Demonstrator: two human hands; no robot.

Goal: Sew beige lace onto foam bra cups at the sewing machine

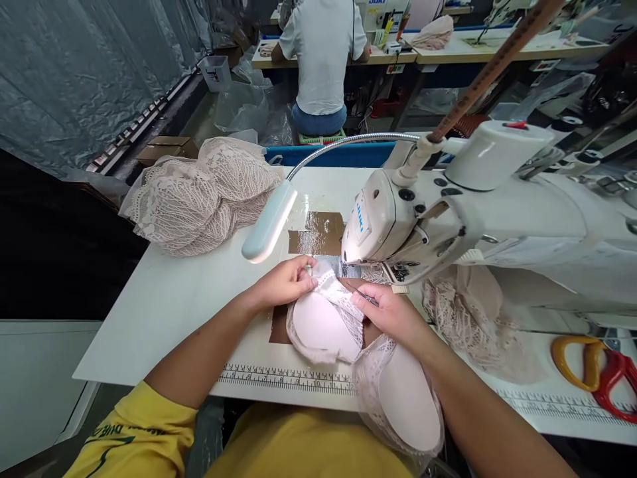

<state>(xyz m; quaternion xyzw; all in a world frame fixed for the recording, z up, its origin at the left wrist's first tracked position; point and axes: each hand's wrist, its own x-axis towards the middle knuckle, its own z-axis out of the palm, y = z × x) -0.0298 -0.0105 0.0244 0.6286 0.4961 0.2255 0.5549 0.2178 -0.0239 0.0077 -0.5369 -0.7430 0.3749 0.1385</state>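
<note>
A pale pink lace bra with padded cups (pixel 326 325) lies in front of the white sewing machine (pixel 398 222). My left hand (pixel 283 282) pinches the lace edge of the left cup, just before the needle. My right hand (pixel 391 312) grips the lace on the other side and also holds a thin dark metal tool, perhaps tweezers (pixel 365 297). The second cup (pixel 405 398) hangs over the table's front edge towards my lap.
A heap of lace bras (pixel 199 196) lies at the table's back left. A gooseneck lamp (pixel 269 226) hangs over the work. More lace (pixel 462 312) sits under the machine arm, scissors (pixel 597 372) at right. A person in white (pixel 321 60) sits at the bench ahead.
</note>
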